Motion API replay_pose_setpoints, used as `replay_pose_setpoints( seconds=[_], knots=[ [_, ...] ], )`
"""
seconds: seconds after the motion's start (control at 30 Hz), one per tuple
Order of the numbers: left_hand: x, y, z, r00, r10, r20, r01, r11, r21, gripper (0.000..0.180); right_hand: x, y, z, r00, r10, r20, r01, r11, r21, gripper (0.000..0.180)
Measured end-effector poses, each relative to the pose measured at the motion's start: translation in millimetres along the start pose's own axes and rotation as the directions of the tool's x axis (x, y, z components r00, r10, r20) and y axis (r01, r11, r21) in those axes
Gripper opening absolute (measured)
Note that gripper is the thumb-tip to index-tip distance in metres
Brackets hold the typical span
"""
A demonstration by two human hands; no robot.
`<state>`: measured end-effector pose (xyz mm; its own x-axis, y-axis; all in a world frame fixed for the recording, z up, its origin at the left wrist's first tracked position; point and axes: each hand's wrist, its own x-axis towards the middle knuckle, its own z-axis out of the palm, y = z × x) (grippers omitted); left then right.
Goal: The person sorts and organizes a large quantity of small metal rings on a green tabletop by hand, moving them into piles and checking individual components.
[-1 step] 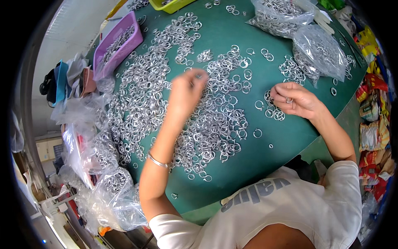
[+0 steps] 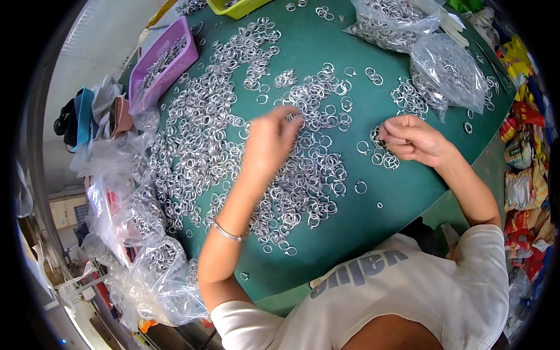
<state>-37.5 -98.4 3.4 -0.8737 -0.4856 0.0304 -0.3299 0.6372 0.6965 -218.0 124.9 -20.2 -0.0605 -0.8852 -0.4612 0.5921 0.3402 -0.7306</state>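
Many small silver metal rings (image 2: 201, 125), some with a little tab, lie in a broad loose heap on the green tabletop (image 2: 361, 233). My left hand (image 2: 269, 140) is over the middle of the heap, fingers curled toward the thumb. A ring shows near its fingertips, but blur hides whether it is gripped. To the right, my right hand (image 2: 414, 140) is closed, palm side turned up, beside a small cluster of rings (image 2: 384, 157). Whatever it holds is hidden by the fingers.
Two clear plastic bags of rings (image 2: 448, 73) stand at the back right. A purple basket (image 2: 188, 55) with metal parts is at the back left, a yellow-green basket (image 2: 245, 8) at the far edge. Crumpled clear bags (image 2: 166, 286) line the left side; colourful packages (image 2: 519, 186) are beyond the right edge.
My left hand has shifted slightly right and toward me over the heap. My right hand stays in place; a ring visible at its fingers earlier is out of sight now.
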Motion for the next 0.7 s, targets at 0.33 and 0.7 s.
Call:
replay_pose_setpoints(
  seconds=[0.33,0.7],
  knots=[
    [-44.4,0.6,43.4,0.992,0.124,0.017,-0.125,0.982,0.143,0.022,56.2,5.2,30.2,0.776,-0.583,0.241,0.140,-0.213,-0.967,0.019],
    [-29.1,25.6,42.7,0.664,-0.154,0.732,0.742,0.013,-0.670,0.038,22.8,-5.6,40.6,0.847,-0.530,0.052,0.304,0.401,-0.864,0.018]
  ],
)
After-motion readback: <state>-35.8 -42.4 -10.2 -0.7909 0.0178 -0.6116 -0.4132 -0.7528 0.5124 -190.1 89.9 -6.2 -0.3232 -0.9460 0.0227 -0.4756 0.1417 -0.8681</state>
